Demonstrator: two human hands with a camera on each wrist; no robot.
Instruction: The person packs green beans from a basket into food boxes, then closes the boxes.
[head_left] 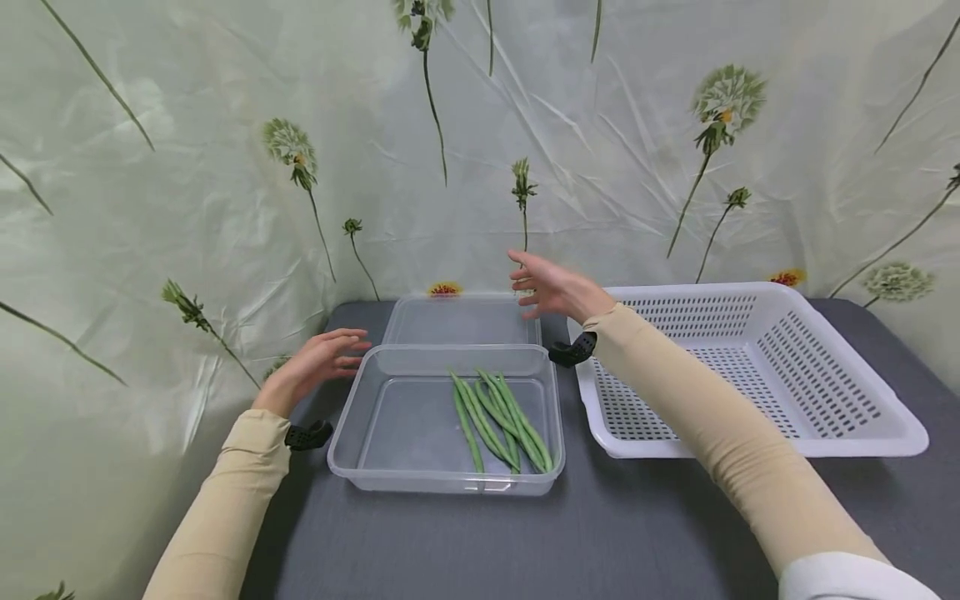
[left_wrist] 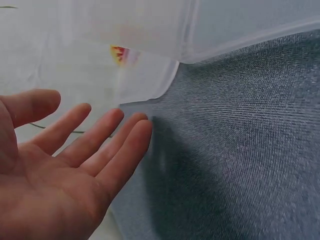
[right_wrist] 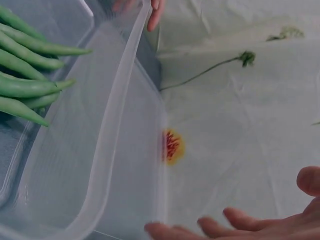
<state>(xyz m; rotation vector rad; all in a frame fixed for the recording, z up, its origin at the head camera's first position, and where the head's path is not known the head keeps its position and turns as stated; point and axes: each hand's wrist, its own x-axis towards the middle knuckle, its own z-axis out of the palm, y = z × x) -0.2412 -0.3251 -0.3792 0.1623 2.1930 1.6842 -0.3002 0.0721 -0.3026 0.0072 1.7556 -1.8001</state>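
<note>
Several green beans (head_left: pixel 486 423) lie in the right half of a clear plastic container (head_left: pixel 397 417). My left hand (head_left: pixel 318 362) is off the container's back left corner, fingers extended and holding nothing. In the left wrist view the left hand (left_wrist: pixel 65 170) shows its palm, with the thumb apart from the fingers. My right hand (head_left: pixel 555 287) hangs in the air behind the container's back right corner, palm turned left and nothing in it. The right wrist view shows the right hand (right_wrist: pixel 265 227) with spread fingers, and beans (right_wrist: pixel 30 70) beyond the container's rim (right_wrist: pixel 112 110).
Behind the container lies a flat translucent lid (head_left: pixel 457 318). A white perforated basket (head_left: pixel 843 429) stands on the right, partly hidden under my right forearm. Dark grey cloth (head_left: pixel 420 546) covers the table, and a flower-printed curtain (head_left: pixel 465 225) hangs along its back and left.
</note>
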